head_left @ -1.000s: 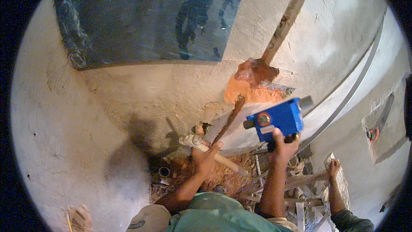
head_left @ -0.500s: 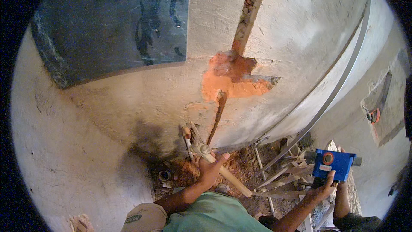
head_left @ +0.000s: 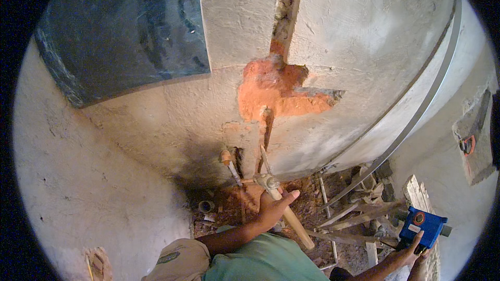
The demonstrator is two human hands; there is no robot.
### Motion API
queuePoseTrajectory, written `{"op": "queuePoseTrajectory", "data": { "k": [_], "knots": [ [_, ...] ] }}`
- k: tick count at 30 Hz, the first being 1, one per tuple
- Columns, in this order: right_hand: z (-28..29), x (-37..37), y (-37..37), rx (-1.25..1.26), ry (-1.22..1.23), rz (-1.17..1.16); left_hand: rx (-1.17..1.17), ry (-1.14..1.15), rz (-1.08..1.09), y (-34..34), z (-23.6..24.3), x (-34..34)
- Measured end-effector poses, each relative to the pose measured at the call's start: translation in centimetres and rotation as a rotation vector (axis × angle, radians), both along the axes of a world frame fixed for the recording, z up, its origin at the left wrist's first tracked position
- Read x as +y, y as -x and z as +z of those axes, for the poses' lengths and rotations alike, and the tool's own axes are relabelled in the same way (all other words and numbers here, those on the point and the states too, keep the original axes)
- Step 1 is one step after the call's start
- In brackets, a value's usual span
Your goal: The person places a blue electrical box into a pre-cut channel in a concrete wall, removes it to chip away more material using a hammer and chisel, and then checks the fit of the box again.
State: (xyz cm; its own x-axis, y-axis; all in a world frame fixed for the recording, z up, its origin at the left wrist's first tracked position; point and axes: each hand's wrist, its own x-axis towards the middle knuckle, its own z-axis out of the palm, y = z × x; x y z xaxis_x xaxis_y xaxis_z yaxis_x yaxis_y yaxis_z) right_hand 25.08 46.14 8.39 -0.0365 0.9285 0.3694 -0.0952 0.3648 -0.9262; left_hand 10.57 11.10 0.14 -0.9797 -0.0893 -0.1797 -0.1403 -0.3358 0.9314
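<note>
Dark blue flat panel [head_left: 125,31]: top cut off.
Blue box with grey stubs [head_left: 430,226]: lower edge partly behind right hand [head_left: 409,252].

Hammer [head_left: 297,227] in left grip [head_left: 273,210], box [head_left: 426,227] rightward in right grip [head_left: 413,247]

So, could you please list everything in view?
Box: one, blue, lower right
Hammer: one, pale, lower centre
Rod: one, pale, above hammer
Panel: one, dark, upper left
Groove: one, brown, top centre
Patch: one, orange, centre wall
Pipe: one, white, lower centre
Strip: one, grey, right
Tool: one, orange, far right
Boards: several, pale, lower right
Rubble: much, reddish, floor
Co-worker's hand: one, bare, lower right
Left hand: one, bare, on hammer
Right hand: one, bare, on box
Shirt: one, green, bottom
</note>
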Motion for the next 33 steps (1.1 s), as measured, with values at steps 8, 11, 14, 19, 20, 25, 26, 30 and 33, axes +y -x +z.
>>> {"op": "queuePoseTrajectory", "data": {
  "k": [8,11,14,19,20,25,26,30,33],
  "knots": [
    [2.3,3.0,-1.1,0.037,-0.031,-0.018,0.019,-0.040,-0.017,0.7,-1.7,1.7],
    [5.0,3.5,-3.0,-0.116,-0.108,-0.170,0.005,-0.101,-0.062,1.0,-1.5,2.1],
    [6.4,3.7,-4.3,-0.315,-0.176,-0.326,-0.013,-0.103,-0.088,0.9,0.1,1.8],
    [7.6,-2.9,-4.3,-0.687,-0.959,-1.068,-0.025,-0.181,-0.166,1.6,1.2,3.0],
    [6.2,-4.5,-2.8,-0.707,-0.953,-1.023,-0.032,-0.164,-0.152,1.5,2.1,2.6],
    [-0.7,-18.7,4.2,-0.712,-0.286,0.917,-0.035,-0.173,-0.233,1.7,4.3,1.9],
    [-1.9,-21.1,5.0,-0.761,-0.135,1.089,-0.038,-0.187,-0.257,1.7,4.3,2.0],
    [-2.4,-25.2,6.3,-0.775,-0.087,1.227,0.004,0.009,-0.405,1.7,5.6,0.4],
    [-3.8,-25.8,6.4,-0.606,-0.041,1.251,0.175,-0.137,-0.357,1.9,4.9,0.0]
  ]
}}
